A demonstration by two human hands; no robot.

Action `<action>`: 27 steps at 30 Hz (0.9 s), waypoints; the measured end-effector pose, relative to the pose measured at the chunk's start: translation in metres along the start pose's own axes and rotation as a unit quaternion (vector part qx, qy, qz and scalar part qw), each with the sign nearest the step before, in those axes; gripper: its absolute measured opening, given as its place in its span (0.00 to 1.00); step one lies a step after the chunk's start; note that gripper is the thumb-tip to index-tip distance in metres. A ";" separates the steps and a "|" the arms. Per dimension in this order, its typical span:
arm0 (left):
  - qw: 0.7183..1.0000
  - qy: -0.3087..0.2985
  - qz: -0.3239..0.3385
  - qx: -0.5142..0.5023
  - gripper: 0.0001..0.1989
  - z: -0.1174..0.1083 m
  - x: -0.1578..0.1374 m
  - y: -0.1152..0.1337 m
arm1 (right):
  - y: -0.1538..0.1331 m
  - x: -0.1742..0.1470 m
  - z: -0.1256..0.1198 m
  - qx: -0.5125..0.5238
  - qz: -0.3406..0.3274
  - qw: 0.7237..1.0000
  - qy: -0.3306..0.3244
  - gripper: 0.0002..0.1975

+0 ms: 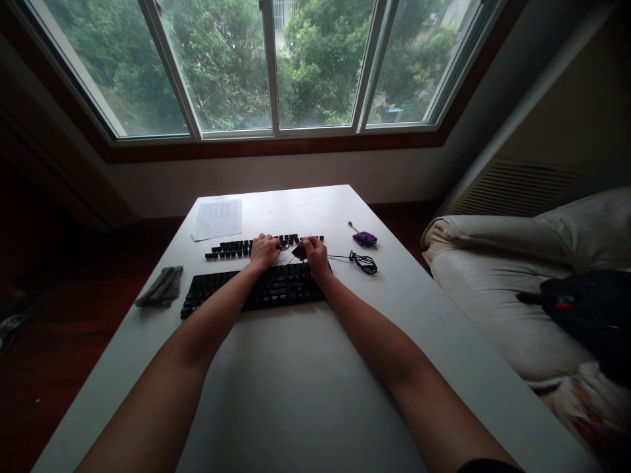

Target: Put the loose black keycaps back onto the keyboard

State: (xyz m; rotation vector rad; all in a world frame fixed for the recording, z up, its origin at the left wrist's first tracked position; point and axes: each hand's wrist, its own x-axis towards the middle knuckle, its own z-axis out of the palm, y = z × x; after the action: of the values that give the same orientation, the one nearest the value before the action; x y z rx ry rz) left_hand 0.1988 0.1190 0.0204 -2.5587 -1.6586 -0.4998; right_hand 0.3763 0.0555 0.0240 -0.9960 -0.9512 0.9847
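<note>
A black keyboard (279, 287) lies across the white table under my forearms, with its keycaps in place where visible. Just beyond it, several loose black keycaps (231, 249) are lined up in rows. My left hand (265, 251) is closed above the keyboard's far edge, its fingertips pinching a small dark piece that looks like a keycap (282, 247). Beside it, my right hand (315, 255) grips a keycap puller (298, 251) with a black handle, its thin wires pointing toward my left hand. The fingers partly hide both small things.
A coiled black cable (363, 263) lies right of the keyboard, near a purple bundle (365, 238) and a small brush (351, 226). Grey gloves or cloth (160, 287) rest at left. Printed paper (217, 219) lies at the far left corner. A sofa (483, 289) stands beyond the right edge.
</note>
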 end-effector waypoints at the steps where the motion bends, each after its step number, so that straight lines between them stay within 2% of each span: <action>1: 1.000 -0.002 -0.005 0.002 0.09 0.000 0.000 0.000 | 0.000 0.000 0.000 0.000 -0.001 1.000 0.001 0.14; 27: 1.000 0.002 -0.020 -0.004 0.09 -0.001 0.000 0.003 | -0.003 -0.002 0.002 -0.011 -0.002 1.000 0.002 0.15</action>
State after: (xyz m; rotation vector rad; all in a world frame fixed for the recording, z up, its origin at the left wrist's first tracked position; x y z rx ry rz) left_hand 0.2016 0.1173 0.0222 -2.5320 -1.7137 -0.5153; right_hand 0.3747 0.0532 0.0268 -1.0141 -0.9631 0.9692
